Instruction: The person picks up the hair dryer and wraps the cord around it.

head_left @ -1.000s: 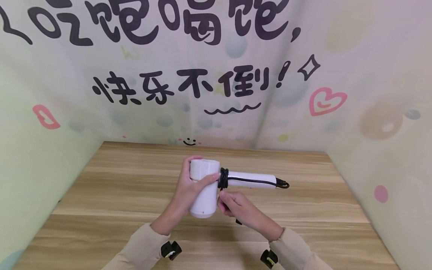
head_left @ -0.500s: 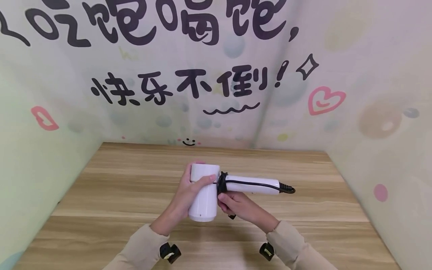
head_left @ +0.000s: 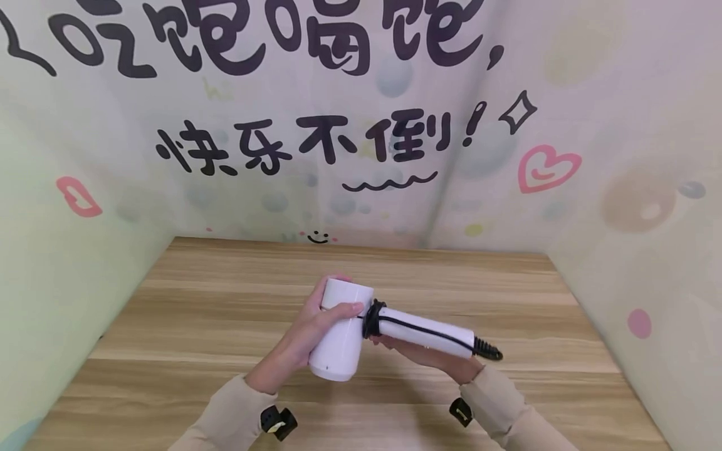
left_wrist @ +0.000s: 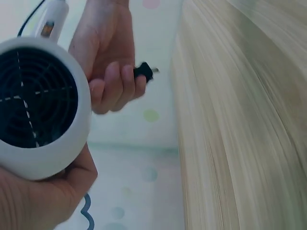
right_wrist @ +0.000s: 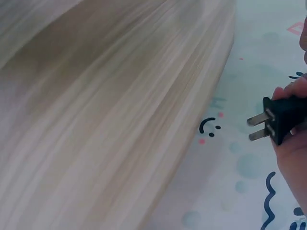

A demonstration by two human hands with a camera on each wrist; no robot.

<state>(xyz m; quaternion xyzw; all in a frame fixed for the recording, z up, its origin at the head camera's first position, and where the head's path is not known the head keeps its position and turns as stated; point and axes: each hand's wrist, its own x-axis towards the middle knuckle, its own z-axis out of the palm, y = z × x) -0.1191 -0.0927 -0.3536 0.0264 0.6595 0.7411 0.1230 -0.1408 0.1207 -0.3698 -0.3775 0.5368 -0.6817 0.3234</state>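
Observation:
My left hand (head_left: pixel 313 329) grips the barrel of a white hair dryer (head_left: pixel 337 354), its thumb lying across the front. The handle points right and slightly down. A black cord (head_left: pixel 372 319) is wound round the handle close to the barrel and runs along it to the handle's end. Behind and below the handle, my right hand (head_left: pixel 420 354) is partly hidden in the head view. Its curled fingers hold the black two-pin plug (right_wrist: pixel 283 117), whose metal prongs stick out in the right wrist view. The left wrist view shows the dryer's round dark grille (left_wrist: pixel 38 96).
A wood-grain table (head_left: pixel 197 313) lies beneath both hands, and the dryer is held above it. Pale walls with printed lettering and a pink heart (head_left: pixel 548 169) enclose the table at the back and sides.
The hair dryer has moved slightly down and tilted, its handle end dropping to the right. My right hand has gone from below the cord windings to behind the handle. The left hand keeps its grip.

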